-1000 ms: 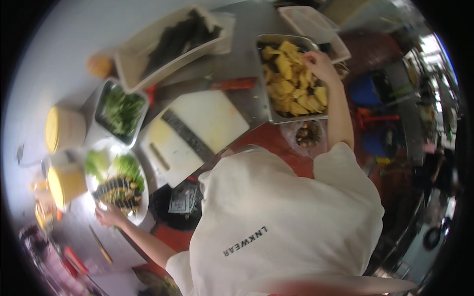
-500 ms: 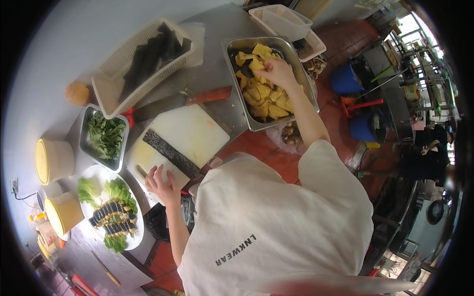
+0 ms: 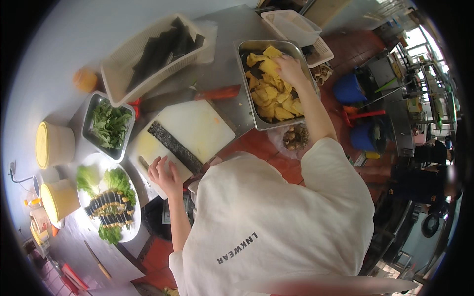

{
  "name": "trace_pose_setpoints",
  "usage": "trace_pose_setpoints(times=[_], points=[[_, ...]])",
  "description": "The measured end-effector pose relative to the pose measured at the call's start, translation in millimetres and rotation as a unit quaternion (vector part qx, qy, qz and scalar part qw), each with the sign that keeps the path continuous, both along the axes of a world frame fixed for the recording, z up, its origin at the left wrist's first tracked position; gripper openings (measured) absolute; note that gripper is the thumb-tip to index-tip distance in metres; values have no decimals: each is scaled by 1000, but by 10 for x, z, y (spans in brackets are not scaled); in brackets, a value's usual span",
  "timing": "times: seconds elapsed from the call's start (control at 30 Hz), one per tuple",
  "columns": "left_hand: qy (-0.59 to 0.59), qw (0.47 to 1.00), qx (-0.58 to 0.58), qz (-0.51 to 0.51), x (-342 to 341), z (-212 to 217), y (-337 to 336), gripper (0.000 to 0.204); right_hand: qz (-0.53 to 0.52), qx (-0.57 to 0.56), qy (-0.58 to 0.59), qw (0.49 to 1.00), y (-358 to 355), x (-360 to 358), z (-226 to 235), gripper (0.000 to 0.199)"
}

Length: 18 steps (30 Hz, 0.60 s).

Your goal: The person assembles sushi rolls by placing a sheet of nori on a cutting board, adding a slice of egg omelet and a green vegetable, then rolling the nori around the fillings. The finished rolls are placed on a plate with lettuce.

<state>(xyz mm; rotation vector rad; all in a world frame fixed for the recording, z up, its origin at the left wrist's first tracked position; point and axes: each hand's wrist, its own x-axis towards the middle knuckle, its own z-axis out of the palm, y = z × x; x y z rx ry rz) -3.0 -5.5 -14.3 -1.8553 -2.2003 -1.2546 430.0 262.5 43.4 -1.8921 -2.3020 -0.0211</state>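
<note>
My right hand (image 3: pixel 291 70) is inside a steel tray (image 3: pixel 254 116) of crumpled yellow sheet pieces (image 3: pixel 276 98), its bent fingers gripping a yellow sheet (image 3: pixel 269 67) near the far end. My left hand (image 3: pixel 166 176) lies with fingers spread at the left edge of a white cutting board (image 3: pixel 205 126). Beside those fingers, a long dark seaweed strip (image 3: pixel 173 144) runs across the board. Just beyond the board lies a large knife with a red-brown handle (image 3: pixel 220 92). More dark sheets (image 3: pixel 160 52) fill a cream basket (image 3: pixel 116 89) behind it.
A steel tray of green leaves (image 3: pixel 109 123) stands left of the board. Nearer is a white oval plate (image 3: pixel 135 229) with lettuce and dark rolls. Yellow-lidded tubs (image 3: pixel 54 144) line the wall. A small knife (image 3: pixel 98 260) lies on the near-left table. Blue buckets (image 3: pixel 348 88) stand on the floor at right.
My right hand has shifted slightly toward the tray's far right side, still among the yellow pieces. My left hand stays at the board's edge. The whole view has moved a little.
</note>
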Motion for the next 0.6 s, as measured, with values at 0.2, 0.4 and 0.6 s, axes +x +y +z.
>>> trace_pose_setpoints(times=[0.2,0.4,0.6], points=[[-6,1000,2,7,-5,-19,-7,18,44,-24,-44,998,155,-74,62,41],[-24,1000,-5,19,6,-4,-10,15,111,-78,77,988,403,-77,2,21],[-31,999,-1,23,7,-17,-8,14,116,-166,188,961,154,1,440,14]])
